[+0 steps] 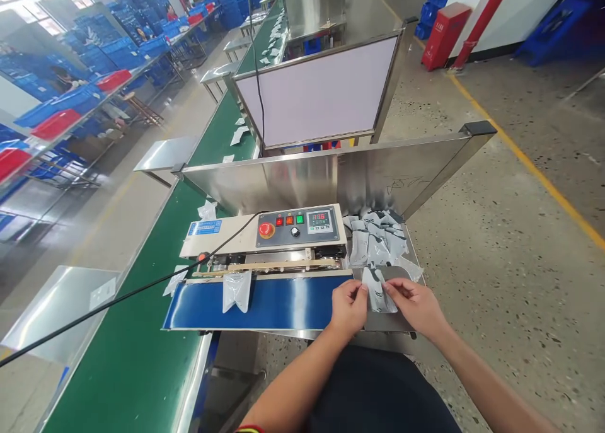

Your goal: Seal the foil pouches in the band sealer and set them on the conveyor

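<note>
Between my two hands is a small silvery-white pouch (379, 294) with dark print. My left hand (348, 305) pinches its left edge, and my right hand (416, 304) pinches its right edge. Both are over the metal plate at the right end of a band sealing machine (222, 234). Just behind the pouch lies a pile of similar pouches (378, 237). Another pouch (236, 291) hangs from the sealer's band over its blue belt (293, 300), well to the left of my hands.
A steel partition (307, 181) stands behind the sealer. At left runs a long green conveyor (142, 294) with several pouches on it. A black cable (142, 288) crosses in front at left. Farther off are a white panel (321, 92) and a red box (445, 36).
</note>
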A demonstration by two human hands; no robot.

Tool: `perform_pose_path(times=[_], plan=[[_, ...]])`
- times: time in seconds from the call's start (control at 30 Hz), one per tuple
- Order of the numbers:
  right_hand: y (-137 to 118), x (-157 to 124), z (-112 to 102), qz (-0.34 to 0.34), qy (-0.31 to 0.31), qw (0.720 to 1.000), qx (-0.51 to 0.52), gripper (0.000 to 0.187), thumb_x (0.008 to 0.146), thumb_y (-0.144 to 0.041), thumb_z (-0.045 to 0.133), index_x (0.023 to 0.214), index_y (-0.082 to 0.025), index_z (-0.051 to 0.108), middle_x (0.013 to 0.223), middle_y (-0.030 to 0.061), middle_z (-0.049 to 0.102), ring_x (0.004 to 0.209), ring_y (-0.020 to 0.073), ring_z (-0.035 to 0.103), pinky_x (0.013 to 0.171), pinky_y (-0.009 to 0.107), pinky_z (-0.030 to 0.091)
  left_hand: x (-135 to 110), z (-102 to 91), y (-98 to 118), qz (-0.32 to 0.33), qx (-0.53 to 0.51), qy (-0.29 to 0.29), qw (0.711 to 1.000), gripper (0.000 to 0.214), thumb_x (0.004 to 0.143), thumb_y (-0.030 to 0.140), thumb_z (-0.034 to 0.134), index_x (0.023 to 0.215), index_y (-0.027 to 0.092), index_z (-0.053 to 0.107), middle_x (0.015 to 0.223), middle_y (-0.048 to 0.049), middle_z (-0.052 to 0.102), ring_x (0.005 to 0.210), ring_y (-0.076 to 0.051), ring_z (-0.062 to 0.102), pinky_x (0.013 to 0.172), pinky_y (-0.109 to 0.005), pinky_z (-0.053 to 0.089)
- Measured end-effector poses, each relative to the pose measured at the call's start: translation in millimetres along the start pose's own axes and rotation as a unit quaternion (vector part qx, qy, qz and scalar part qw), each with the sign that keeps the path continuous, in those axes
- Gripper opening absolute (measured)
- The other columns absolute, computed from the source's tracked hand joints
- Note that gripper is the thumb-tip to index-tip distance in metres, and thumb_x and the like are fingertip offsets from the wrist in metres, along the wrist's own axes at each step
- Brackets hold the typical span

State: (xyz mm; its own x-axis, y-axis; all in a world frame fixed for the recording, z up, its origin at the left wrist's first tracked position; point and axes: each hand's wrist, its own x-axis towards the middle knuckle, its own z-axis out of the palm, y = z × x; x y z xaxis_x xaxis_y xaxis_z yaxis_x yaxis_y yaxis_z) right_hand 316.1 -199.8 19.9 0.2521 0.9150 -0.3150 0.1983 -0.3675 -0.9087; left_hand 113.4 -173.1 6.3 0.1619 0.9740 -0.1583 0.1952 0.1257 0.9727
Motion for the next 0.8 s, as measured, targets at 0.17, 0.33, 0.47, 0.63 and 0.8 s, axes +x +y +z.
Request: perform_pose_path(times=[0.17, 0.33, 0.47, 0.63, 0.8], plan=[[-1.8, 15.1, 25.4, 0.094, 0.032, 0.994, 0.054, 0.064, 0.073, -0.081, 0.082, 0.086, -0.019, 0.078, 0.059, 0.0030, 0.062, 0.051, 0.0179, 0.053, 0.047, 0.029, 0.043, 11.9, -13.5, -16.6, -0.120, -0.030, 0.066, 0.990, 0.054, 0.099, 0.062, 0.064, 0.070, 0.019, 0.076, 0.063, -0.0025, 0.063, 0.066, -0.020, 0.058, 0.067, -0.030, 0.051], [-11.2, 27.8, 57.3, 0.100, -0.049, 0.994, -0.006, 0.062, 0.082, -0.081, 0.074, 0.087, -0.020, 0.078, 0.062, 0.0052, 0.065, 0.050, 0.0192, 0.056, 0.049, 0.031, 0.048, 13.2, -44.4, -25.4, -0.163, -0.065, 0.137, 0.975, 0.056, 0.091, 0.070, 0.072, 0.076, 0.016, 0.081, 0.067, -0.0045, 0.069, 0.068, -0.023, 0.064, 0.069, -0.034, 0.055], [-20.5, 66.4, 35.9, 0.075, -0.035, 0.985, -0.150, 0.048, 0.093, -0.069, 0.072, 0.085, -0.023, 0.080, 0.075, 0.0100, 0.073, 0.062, 0.0248, 0.066, 0.058, 0.036, 0.052, -5.5, -83.8, -24.1, -0.134, -0.035, 0.223, 0.965, 0.053, 0.092, 0.067, 0.076, 0.096, 0.015, 0.087, 0.091, -0.0114, 0.082, 0.090, -0.030, 0.076, 0.083, -0.038, 0.062], [-23.0, 141.4, -4.3, 0.074, 0.065, 0.918, -0.383, 0.024, 0.086, -0.046, 0.077, 0.078, -0.023, 0.075, 0.082, 0.0149, 0.072, 0.082, 0.0355, 0.071, 0.071, 0.043, 0.052, -40.6, -104.9, -14.7, -0.041, -0.004, 0.363, 0.931, 0.055, 0.102, 0.067, 0.069, 0.123, 0.018, 0.081, 0.119, -0.0182, 0.082, 0.096, -0.028, 0.081, 0.079, -0.037, 0.067], [-27.0, 136.9, -9.2, 0.004, 0.046, 0.913, -0.405, 0.035, 0.092, -0.043, 0.064, 0.063, -0.025, 0.058, 0.071, 0.0094, 0.066, 0.073, 0.0278, 0.065, 0.066, 0.036, 0.042, -40.7, -74.7, 8.8, 0.070, 0.024, 0.264, 0.962, 0.038, 0.111, 0.052, 0.065, 0.112, 0.019, 0.083, 0.100, -0.0115, 0.082, 0.079, -0.021, 0.078, 0.074, -0.034, 0.067]])
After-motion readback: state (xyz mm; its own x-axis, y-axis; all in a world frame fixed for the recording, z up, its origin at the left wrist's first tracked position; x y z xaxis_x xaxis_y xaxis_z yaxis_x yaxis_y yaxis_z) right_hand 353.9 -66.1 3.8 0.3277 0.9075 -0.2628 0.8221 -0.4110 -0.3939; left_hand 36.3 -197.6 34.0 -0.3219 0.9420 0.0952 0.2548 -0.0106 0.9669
